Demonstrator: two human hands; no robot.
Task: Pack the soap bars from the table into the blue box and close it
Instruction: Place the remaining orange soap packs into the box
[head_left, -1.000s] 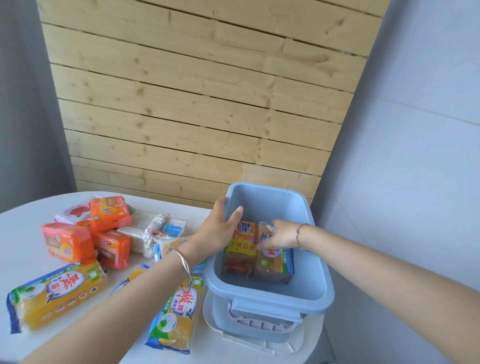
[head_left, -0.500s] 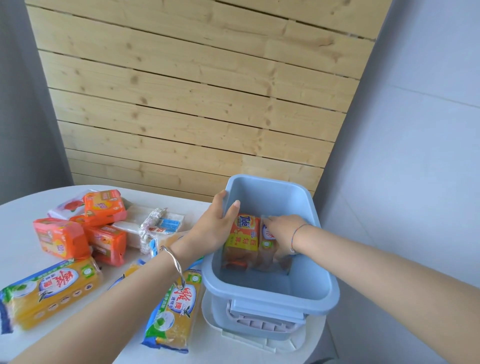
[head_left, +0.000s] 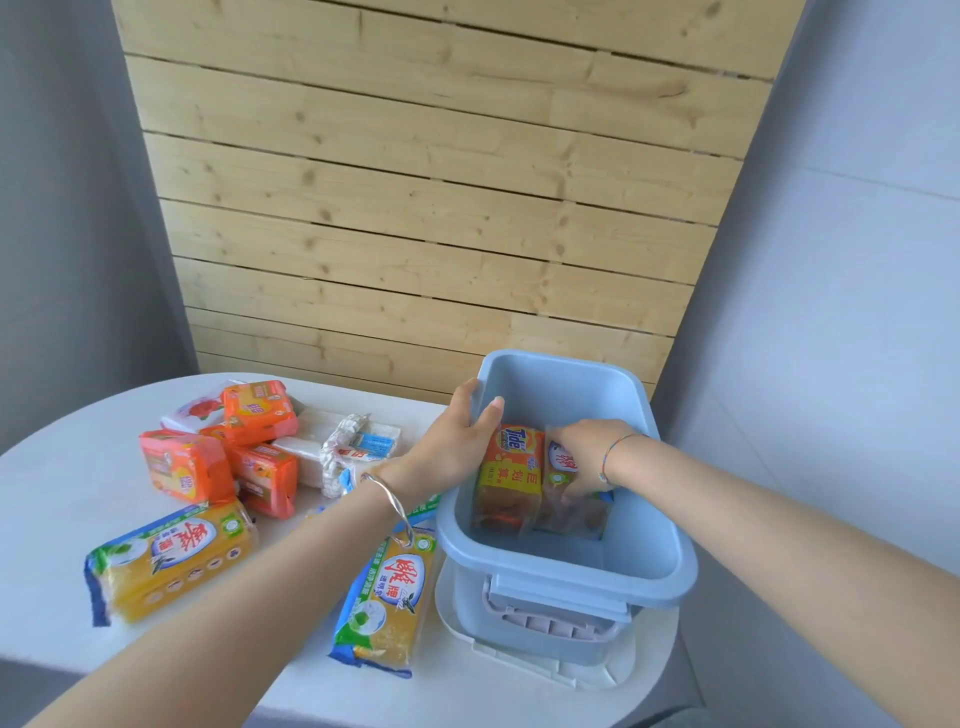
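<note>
**Two packs stand in the blue box, many bars wait on the table**

The left hand (head_left: 457, 441) grips the left rim of the blue box (head_left: 649, 561), thumb outside and fingers curled over the edge into the interior. A silver bangle (head_left: 392, 501) hangs on that wrist. The right hand (head_left: 584, 457) reaches down inside the box, its fingers closed around the top of a yellow soap pack (head_left: 569, 506) that stands upright on the box floor; a thin coloured bracelet (head_left: 615, 454) circles that wrist. Between the two hands, touching the held pack on its left, stands an orange Tide soap pack (head_left: 506, 478), also upright and close under the left hand's fingertips.

The box sits on a white lid (head_left: 587, 670) lying flat on the white table (head_left: 47, 493), with a pale handle (head_left: 550, 621) on its near wall.

To the left of the left forearm, on the table, lie the unpacked bars: a long yellow bar (head_left: 171, 564) in green and blue wrap, and a second long yellow bar (head_left: 387, 603) just under the left wrist, beside the box. Farther left of the left hand sits a cluster of orange soap bars (head_left: 184, 465), touching one another, with white soap bars (head_left: 332, 454) just behind them.
</note>
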